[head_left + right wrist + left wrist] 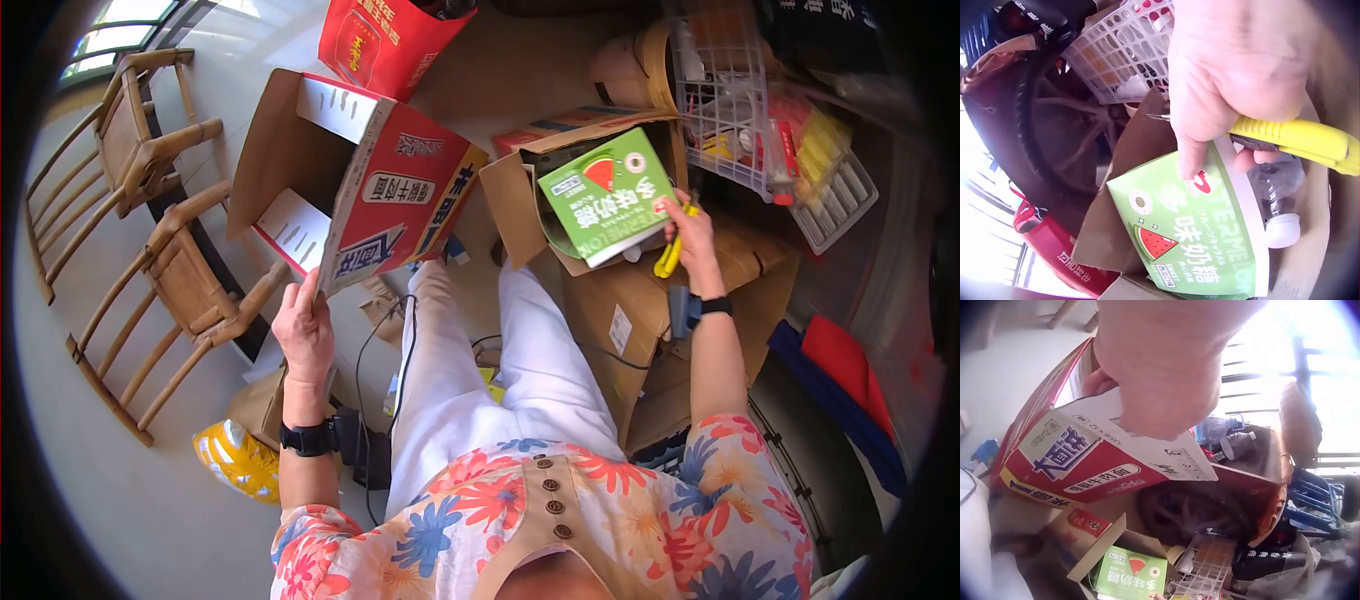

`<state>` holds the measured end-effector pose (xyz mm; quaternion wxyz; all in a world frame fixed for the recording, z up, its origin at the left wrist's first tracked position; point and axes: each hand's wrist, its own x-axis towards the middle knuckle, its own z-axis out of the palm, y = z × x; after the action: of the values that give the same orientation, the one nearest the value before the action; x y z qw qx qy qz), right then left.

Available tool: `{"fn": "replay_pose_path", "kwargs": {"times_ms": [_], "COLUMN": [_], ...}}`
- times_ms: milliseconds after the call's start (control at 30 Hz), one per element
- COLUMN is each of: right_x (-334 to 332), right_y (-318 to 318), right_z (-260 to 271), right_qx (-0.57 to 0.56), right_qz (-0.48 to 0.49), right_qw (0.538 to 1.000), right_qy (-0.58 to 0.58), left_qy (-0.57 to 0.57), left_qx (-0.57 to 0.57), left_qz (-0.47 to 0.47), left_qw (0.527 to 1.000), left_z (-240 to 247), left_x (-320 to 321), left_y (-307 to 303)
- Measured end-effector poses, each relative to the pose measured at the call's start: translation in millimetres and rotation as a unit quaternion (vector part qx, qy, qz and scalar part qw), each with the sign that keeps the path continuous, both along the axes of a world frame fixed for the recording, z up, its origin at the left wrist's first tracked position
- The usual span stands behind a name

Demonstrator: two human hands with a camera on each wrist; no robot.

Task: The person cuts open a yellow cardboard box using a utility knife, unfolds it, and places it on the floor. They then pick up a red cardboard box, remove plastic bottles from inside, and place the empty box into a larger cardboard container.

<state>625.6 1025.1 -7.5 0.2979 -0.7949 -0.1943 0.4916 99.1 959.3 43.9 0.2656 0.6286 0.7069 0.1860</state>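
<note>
My left hand [303, 330] grips the flap edge of a red and white noodle carton [410, 185], which stands tilted with its open side to the left. In the left wrist view the thumb and fingers pinch the carton's grey edge. My right hand [692, 235] holds a yellow utility knife [1310, 140] against the palm, its thin blade showing beyond the hand. The same hand also pinches a green milk candy box [605, 195] with a watermelon picture. That box sits over the opening of a brown cardboard box [510, 210], where a clear plastic bottle [1282, 212] shows.
Wooden chairs [190, 270] stand at the left. A red bag [390, 45] is ahead. A white plastic basket [715, 90] stands at the far right beside a slotted tray [835, 200]. A large carton [620, 320] lies near my right leg, and a black cable [365, 420] hangs by my left leg.
</note>
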Motion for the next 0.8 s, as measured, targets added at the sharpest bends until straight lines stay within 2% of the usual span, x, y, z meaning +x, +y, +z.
{"fn": "replay_pose_path", "kwargs": {"times_ms": [167, 267, 400, 500, 600, 800], "right_x": [53, 79, 72, 57, 48, 39], "right_y": [-15, -28, -41, -47, -47, -35], "right_z": [74, 94, 88, 70, 62, 58], "right_qx": [0.089, 0.1, 0.096, 0.086, 0.078, 0.089], "right_qz": [-0.113, -0.154, -0.192, -0.161, -0.176, -0.233], "right_qw": [0.989, 0.982, 0.975, 0.981, 0.981, 0.966], "right_qy": [0.025, 0.052, 0.052, 0.061, 0.025, -0.066], "left_qy": [0.011, 0.028, 0.067, 0.018, -0.007, 0.003], "left_qx": [0.047, 0.018, 0.012, -0.094, -0.11, -0.192], "left_qz": [0.037, 0.029, -0.027, -0.103, -0.087, -0.169], "left_qw": [0.998, 0.999, 0.997, 0.99, 0.99, 0.967], "left_z": [3, -2, -37, -44, -50, -42], "left_x": [-13, -10, 23, 56, 65, 61], "left_y": [3, -2, -31, -52, -47, -34]}}
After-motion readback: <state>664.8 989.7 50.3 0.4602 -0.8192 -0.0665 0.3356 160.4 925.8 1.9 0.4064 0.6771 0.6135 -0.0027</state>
